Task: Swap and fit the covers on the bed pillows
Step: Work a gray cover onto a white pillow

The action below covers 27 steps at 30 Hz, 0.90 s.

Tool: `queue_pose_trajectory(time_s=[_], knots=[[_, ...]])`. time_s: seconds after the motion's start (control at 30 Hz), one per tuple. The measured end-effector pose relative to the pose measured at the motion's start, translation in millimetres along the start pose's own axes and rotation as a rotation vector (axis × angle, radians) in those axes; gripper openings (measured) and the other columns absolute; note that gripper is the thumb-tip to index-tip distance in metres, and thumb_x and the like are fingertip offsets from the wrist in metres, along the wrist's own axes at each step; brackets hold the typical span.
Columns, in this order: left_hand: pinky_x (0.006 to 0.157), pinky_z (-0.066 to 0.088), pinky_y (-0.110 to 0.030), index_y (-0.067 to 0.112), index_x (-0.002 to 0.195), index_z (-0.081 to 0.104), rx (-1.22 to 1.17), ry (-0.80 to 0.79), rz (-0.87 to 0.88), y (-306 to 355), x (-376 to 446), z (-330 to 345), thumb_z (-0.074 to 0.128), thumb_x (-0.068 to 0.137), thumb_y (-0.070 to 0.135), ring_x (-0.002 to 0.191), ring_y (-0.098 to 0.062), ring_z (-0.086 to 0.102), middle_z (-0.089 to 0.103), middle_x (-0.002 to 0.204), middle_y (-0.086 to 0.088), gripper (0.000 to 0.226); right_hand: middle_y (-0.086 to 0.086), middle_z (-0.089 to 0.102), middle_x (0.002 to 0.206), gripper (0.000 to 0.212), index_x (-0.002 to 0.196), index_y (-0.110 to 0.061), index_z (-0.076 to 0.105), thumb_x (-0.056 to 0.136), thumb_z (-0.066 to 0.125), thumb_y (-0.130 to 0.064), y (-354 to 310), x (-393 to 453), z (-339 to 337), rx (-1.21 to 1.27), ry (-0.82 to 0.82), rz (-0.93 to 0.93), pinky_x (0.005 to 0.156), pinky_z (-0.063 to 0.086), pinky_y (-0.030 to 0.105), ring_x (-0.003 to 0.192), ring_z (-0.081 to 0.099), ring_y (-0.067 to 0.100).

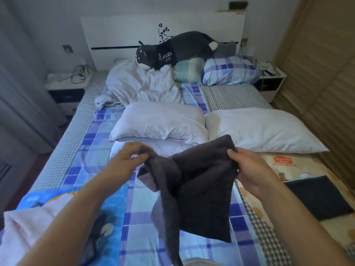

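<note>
A dark grey pillow cover (197, 187) hangs in front of me above the bed. My left hand (127, 157) pinches its upper left edge, and my right hand (247, 166) grips its upper right edge. The cloth droops between and below them. Just beyond lie bare white pillows: one (161, 121) stacked on another (153, 148) at the centre, and a third (263, 129) to the right. A second dark cover (317, 196), folded flat, lies on the bed at the right.
The bed (107, 129) has a blue checked sheet. At its head sit a crumpled white duvet (140, 83), a grey plush dog (172, 48) and a blue plaid pillow (228, 72). Pink and blue bedding (48, 217) lies near left. Nightstands (65, 89) flank the bed.
</note>
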<state>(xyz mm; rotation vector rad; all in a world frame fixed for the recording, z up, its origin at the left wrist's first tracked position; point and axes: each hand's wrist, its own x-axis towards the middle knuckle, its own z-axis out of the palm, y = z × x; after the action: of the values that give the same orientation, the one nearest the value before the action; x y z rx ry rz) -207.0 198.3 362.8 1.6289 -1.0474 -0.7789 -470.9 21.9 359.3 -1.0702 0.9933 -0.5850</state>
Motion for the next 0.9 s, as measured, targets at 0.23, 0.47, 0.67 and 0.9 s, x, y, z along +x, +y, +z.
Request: queue_pose_trajectory(time_s=[0.23,0.47,0.67,0.9], knots=[[0.065,0.048,-0.029,0.009,0.078,0.069,0.422,-0.111,-0.455,-68,-8,-58,0.064,0.079,0.026,0.061,-0.016,0.054,0.062,0.066,0.003,0.018,0.005,0.071,0.105,0.019,0.105,-0.016,0.065,0.105,0.049,-0.027,-18,45,-42,-0.157,0.314,-0.123,0.077,0.056,0.034,0.095,0.068,0.02],[0.056,0.028,-0.038,0.01,0.071,0.043,0.644,0.525,-0.289,-96,4,-52,0.074,0.084,0.009,0.063,-0.032,0.048,0.052,0.066,-0.011,0.033,0.008,0.068,0.109,0.013,0.102,-0.02,0.062,0.102,0.049,-0.021,-41,64,-75,-0.284,0.479,-0.258,0.094,0.054,0.046,0.102,0.064,0.027],[0.062,0.039,-0.038,0.013,0.078,0.06,0.721,0.423,-0.509,-171,-40,-25,0.058,0.074,-0.013,0.073,-0.037,0.059,0.064,0.079,-0.021,0.027,0.01,0.066,0.093,0.036,0.071,-0.01,0.065,0.081,0.038,0.011,44,49,-104,-0.438,0.579,-0.052,0.088,0.046,0.041,0.094,0.058,0.032],[0.072,0.043,-0.036,0.018,0.074,0.057,0.842,0.212,-0.815,-266,-136,34,0.052,0.079,0.004,0.091,-0.039,0.06,0.066,0.085,-0.015,0.016,0.017,0.068,0.084,0.04,0.06,-0.018,0.069,0.069,0.041,0.008,190,36,-162,-0.32,0.575,0.254,0.078,0.054,0.042,0.088,0.066,0.041]])
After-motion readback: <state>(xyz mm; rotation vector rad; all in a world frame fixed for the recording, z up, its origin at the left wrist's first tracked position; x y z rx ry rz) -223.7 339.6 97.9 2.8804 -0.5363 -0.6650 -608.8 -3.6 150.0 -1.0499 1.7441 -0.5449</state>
